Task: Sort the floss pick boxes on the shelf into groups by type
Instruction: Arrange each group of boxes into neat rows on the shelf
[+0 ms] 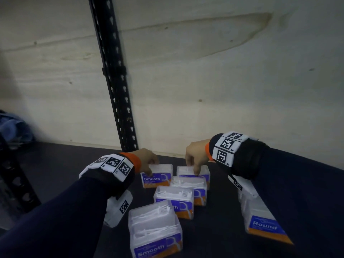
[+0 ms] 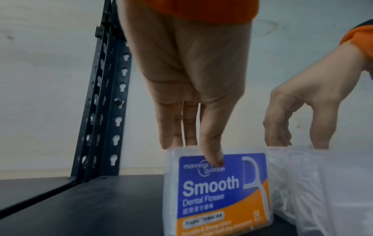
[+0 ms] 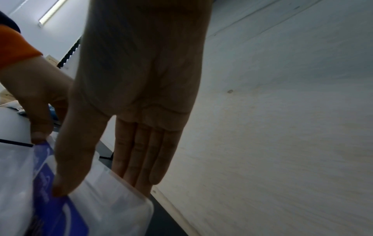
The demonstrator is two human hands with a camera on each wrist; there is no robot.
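Several clear floss pick boxes with blue-and-orange labels stand on the dark shelf point(image 1: 55, 175). My left hand point(image 1: 149, 162) pinches the top of a far "Smooth" box point(image 1: 156, 177) point(image 2: 218, 188), thumb on its label and fingers behind. My right hand point(image 1: 195, 161) point(image 3: 113, 180) grips the neighbouring far box point(image 1: 193, 172) point(image 3: 109, 206) the same way; its label wording is hidden. Closer stand two more boxes point(image 1: 189, 189) point(image 1: 175, 200) and a near "Smooth" box point(image 1: 156, 229). A "Round" box point(image 1: 264, 220) lies at the right under my right forearm.
A pale wooden back panel point(image 1: 204, 81) rises just behind the far boxes. A black perforated upright point(image 1: 115, 81) stands behind my left hand. Blue cloth point(image 1: 13, 127) lies at the far left. Bare shelf extends to the left of the boxes.
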